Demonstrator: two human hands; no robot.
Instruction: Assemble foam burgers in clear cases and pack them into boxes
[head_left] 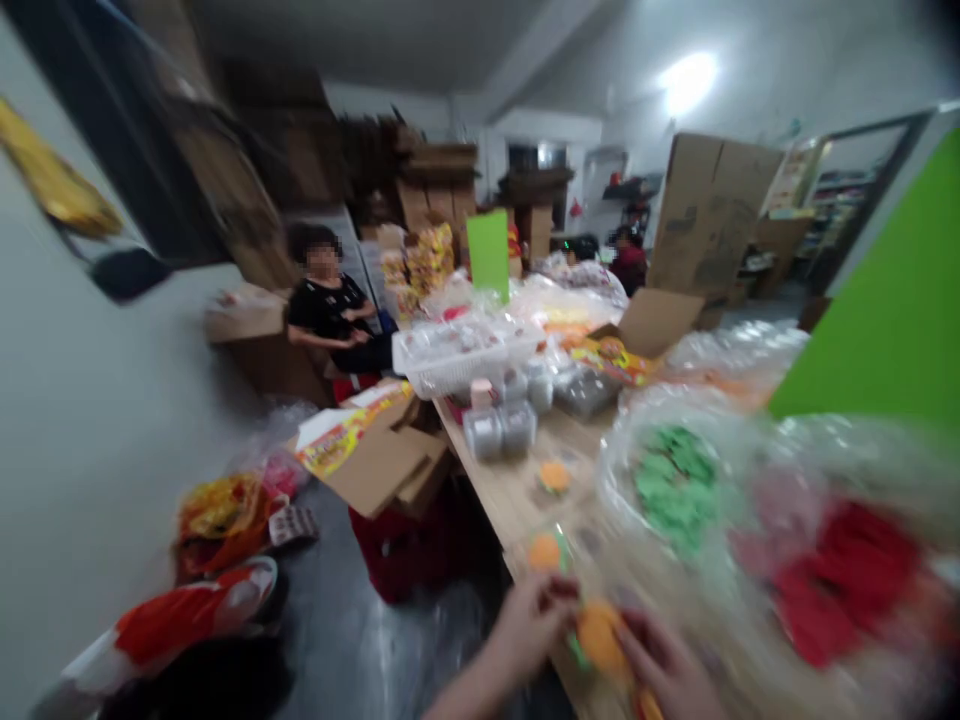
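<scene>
Orange disc point(600, 638) between your hands, over the table point(517, 490) near its edge. Risk: the blur suggests quick movement, so the disc could slip past the edge to the floor point(375, 640), or your knuckles could snag the bulging plastic bag point(750, 470). Your left grip point(532, 625) is nearly closed, pinching the disc; your right grip point(664, 665) is half open, its fingers point(637, 640) against the far side, pressure unclear.
</scene>
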